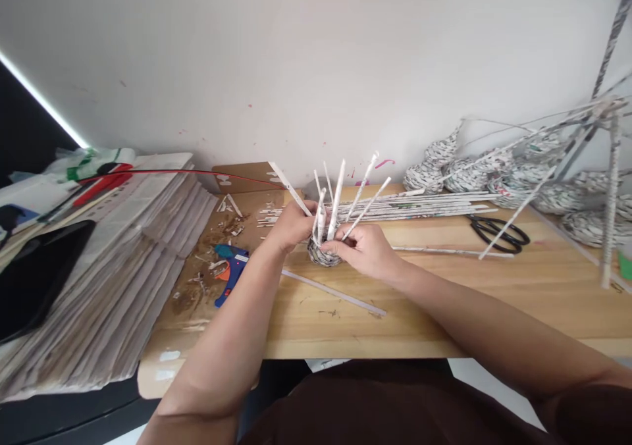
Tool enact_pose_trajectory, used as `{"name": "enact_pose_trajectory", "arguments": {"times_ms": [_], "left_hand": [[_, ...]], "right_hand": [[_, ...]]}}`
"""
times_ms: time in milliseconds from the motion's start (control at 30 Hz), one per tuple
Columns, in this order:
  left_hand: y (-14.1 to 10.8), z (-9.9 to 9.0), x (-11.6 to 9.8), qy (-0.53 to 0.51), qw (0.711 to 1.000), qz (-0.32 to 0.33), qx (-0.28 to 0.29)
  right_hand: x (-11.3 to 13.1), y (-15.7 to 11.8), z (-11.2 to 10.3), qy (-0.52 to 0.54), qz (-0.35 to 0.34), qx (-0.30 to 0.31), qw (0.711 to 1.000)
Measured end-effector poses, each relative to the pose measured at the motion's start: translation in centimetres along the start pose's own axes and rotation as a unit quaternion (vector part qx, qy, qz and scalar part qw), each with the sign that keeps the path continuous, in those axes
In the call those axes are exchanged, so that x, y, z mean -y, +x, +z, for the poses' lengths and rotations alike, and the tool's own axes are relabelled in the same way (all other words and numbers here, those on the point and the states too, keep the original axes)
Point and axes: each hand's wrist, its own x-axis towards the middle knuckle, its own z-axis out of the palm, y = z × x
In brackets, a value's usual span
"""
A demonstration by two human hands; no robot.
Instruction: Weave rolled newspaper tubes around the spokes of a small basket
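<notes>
Between my two hands sits a small round basket woven from rolled newspaper (pixel 324 255), with several paper tubes (pixel 338 191) sticking up and fanning out from it. My left hand (pixel 295 224) is closed on the basket's far left side, its fingertips partly hidden behind the tubes. On the right, my right hand (pixel 363 247) pinches the rim by the base of a tube, thumb toward me. Behind the basket lies a bundle of long paper tubes (pixel 434 205). A thin flat strip (pixel 336 291) rests on the wood in front.
A blue glue gun (pixel 232 270) lies left of my left forearm, near paper scraps. Stacked newspapers (pixel 162 254) with a black phone (pixel 44 277) fill the left. Black scissors (pixel 501 234), woven paper pieces (pixel 518 175) and a paper-tube frame (pixel 611 188) are to the right.
</notes>
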Motion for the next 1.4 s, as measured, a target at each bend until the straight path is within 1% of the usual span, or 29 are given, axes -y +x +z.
{"name": "enact_pose_trajectory", "arguments": {"times_ms": [133, 233, 333, 400, 467, 567, 667, 733, 800, 867, 1000, 1100, 1167, 1233, 1333, 1400], "left_hand": [[-0.2, -0.1, 1.0, -0.04, 0.999, -0.009, -0.035], [-0.4, -0.2, 1.3, -0.071, 0.996, -0.034, -0.051], [-0.6, -0.2, 1.1, -0.072, 0.995, -0.054, -0.029], [-0.7, -0.1, 1.0, -0.054, 0.998, -0.044, -0.006], [-0.7, -0.2, 1.2, -0.033, 0.999, -0.02, 0.007], [-0.7, -0.3, 1.5, -0.021, 1.0, 0.006, 0.018], [-0.9, -0.2, 1.3, -0.023, 0.999, 0.011, 0.036], [-1.1, 0.0, 0.9, -0.025, 0.999, 0.01, 0.039], [-1.2, 0.1, 0.5, -0.03, 0.999, 0.006, 0.036], [-1.3, 0.0, 0.3, -0.043, 0.998, -0.011, 0.034], [-1.2, -0.6, 0.5, -0.1, 0.994, -0.048, 0.022], [-1.2, -0.7, 0.7, -0.101, 0.993, -0.057, 0.029], [-1.2, -0.6, 0.6, -0.087, 0.994, -0.063, 0.036], [-1.4, -0.4, 0.3, -0.075, 0.994, -0.068, 0.039], [-1.6, -0.2, -0.1, -0.051, 0.995, -0.072, 0.045], [-1.7, -0.2, -0.2, -0.049, 0.995, -0.072, 0.047]], "right_hand": [[-0.8, -0.1, 0.2, 0.061, 0.012, 0.022, 0.998], [-0.7, -0.3, 0.6, 0.092, 0.019, 0.008, 0.996], [0.0, -0.5, 0.9, 0.167, 0.057, 0.013, 0.984], [0.4, -0.7, 1.0, 0.204, 0.087, 0.031, 0.975], [0.8, -0.9, 1.1, 0.202, 0.106, 0.041, 0.973], [1.1, -1.0, 1.1, 0.169, 0.11, 0.044, 0.978], [1.5, -1.3, 1.1, 0.108, 0.089, 0.022, 0.99], [1.7, -1.4, 1.3, 0.065, 0.078, 0.002, 0.995], [1.9, -1.6, 1.4, 0.048, 0.075, -0.006, 0.996], [1.9, -1.7, 1.4, 0.057, 0.07, 0.001, 0.996], [1.4, -1.7, 1.2, 0.112, 0.035, 0.042, 0.992], [1.0, -1.5, 0.9, 0.122, 0.021, 0.058, 0.991], [1.1, -1.5, 0.9, 0.128, 0.037, 0.074, 0.988], [1.4, -1.5, 0.8, 0.146, 0.069, 0.091, 0.983], [1.8, -1.5, 0.8, 0.174, 0.12, 0.1, 0.972], [1.8, -1.4, 0.8, 0.2, 0.137, 0.105, 0.964]]}}
